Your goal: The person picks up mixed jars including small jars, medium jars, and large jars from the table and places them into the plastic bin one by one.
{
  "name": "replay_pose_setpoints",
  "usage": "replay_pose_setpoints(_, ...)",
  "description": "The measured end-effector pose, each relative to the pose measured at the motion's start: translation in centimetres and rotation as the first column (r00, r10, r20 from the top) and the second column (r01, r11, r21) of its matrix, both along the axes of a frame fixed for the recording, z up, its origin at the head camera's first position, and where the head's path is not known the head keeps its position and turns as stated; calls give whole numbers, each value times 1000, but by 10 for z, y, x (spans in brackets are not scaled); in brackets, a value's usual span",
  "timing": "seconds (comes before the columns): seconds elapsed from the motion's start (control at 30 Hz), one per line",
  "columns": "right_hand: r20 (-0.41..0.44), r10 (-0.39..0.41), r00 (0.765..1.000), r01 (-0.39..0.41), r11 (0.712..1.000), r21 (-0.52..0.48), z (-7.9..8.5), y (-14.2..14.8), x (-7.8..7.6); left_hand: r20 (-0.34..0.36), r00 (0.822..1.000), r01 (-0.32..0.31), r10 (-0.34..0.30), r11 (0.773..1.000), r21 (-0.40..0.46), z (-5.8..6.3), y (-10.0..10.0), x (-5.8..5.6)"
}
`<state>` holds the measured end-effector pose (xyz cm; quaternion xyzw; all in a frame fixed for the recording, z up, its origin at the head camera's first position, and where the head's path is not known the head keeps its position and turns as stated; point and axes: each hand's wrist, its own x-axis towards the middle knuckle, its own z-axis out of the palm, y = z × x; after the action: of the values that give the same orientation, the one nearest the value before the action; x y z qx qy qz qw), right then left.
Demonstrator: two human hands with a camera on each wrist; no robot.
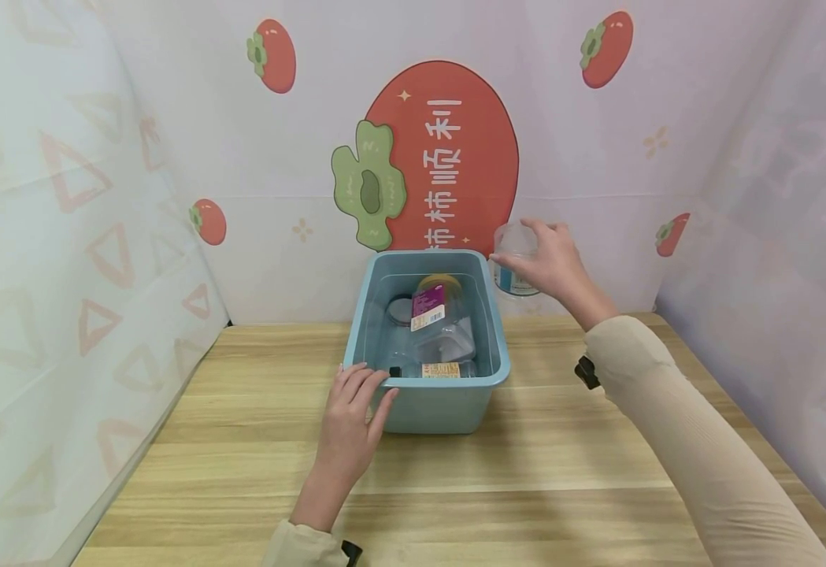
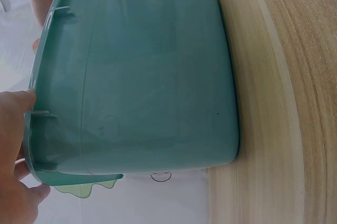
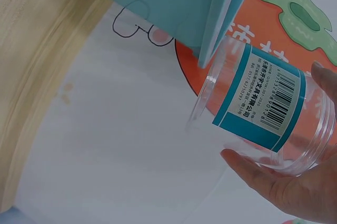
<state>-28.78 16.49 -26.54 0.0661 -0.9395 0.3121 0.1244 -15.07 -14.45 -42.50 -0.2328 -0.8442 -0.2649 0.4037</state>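
My right hand (image 1: 550, 264) grips a clear plastic jar (image 3: 210, 97) with a teal-edged barcode label, holding it in the air beside the right wall of the blue plastic bin (image 1: 427, 409). In the right wrist view the thumb and a finger lie on opposite sides of the jar. At the bin's near-left corner, my left hand (image 1: 352, 417) holds the rim, with the thumb on the outside. Inside the bin lie a clear container with a purple label (image 1: 428, 303), a dark-ringed round piece (image 1: 400, 309) and a clear container with a yellowish label (image 1: 441, 370).
The bin stands on a wooden table (image 1: 264, 465), close to the white back curtain (image 1: 278, 150) printed with persimmons. Curtains also hang along the left (image 1: 37, 236) and right (image 1: 781, 236) sides.
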Motion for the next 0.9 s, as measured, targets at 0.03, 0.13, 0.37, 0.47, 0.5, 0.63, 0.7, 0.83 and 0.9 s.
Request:
replay_pose_setpoints(0.03,1,0,1000,0,1000,-1,0,-1,0,-1,1000,1,-1,1000,0,0,0,0)
replay_pose_setpoints(0.13,2,-1,1000,1,1000,-3,2,-3,-1,-1,1000,2,-2,1000,1,0,0,0)
replay_pose_setpoints(0.37,-12,1,1000,-1,1000,-4,4,-7,-2,-2,1000,-3,3,1000,1,-2,0,-1)
replay_pose_setpoints(0.47,-14,3,1000,-3,1000,-1,5,-9,-2,-6,1000,1,-1,1000,5,-2,0,-1)
replay_pose_setpoints(0.5,-15,3,1000,-3,1000,-1,5,-9,-2,-7,1000,3,-3,1000,6,-2,0,-1)
replay_pose_setpoints(0.63,-19,7,1000,-7,1000,3,7,-11,-2,-13,1000,11,-11,1000,13,-1,0,-1)
replay_pose_setpoints(0.7,-18,9,1000,-9,1000,2,8,-12,-3,-15,1000,13,-13,1000,14,-1,0,-1)
replay_pose_setpoints(0.83,-6,10,1000,-10,1000,-3,9,-14,-3,-16,1000,12,-12,1000,14,-1,0,-1)
replay_pose_setpoints(0.9,-2,11,1000,-11,1000,-4,9,-16,-3,-14,1000,10,-10,1000,12,-1,0,-1)
